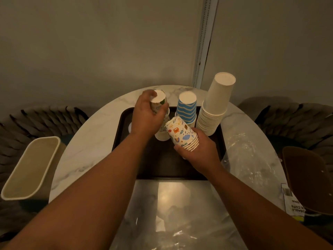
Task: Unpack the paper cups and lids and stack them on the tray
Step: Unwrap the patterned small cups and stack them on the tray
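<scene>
A dark tray (162, 165) lies on the round marble table (86, 141). My left hand (146, 116) grips an upside-down patterned paper cup (158, 101) over a patterned cup stack (162, 135) standing on the tray. My right hand (200, 150) holds a short tilted stack of patterned cups (182, 132) by its rims, above the tray. A blue-striped cup stack (186, 109) stands upside down at the tray's back. A tall white cup stack (214, 105) stands at the tray's back right. A white lid (130, 127) peeks out behind my left wrist.
Clear plastic wrapping (180, 213) covers the table's near side and right part (243, 159). A beige bin (30, 168) stands at the left. A brown bin (310, 177) stands at the right, with a printed label (292, 201) beside it. Chairs flank the table.
</scene>
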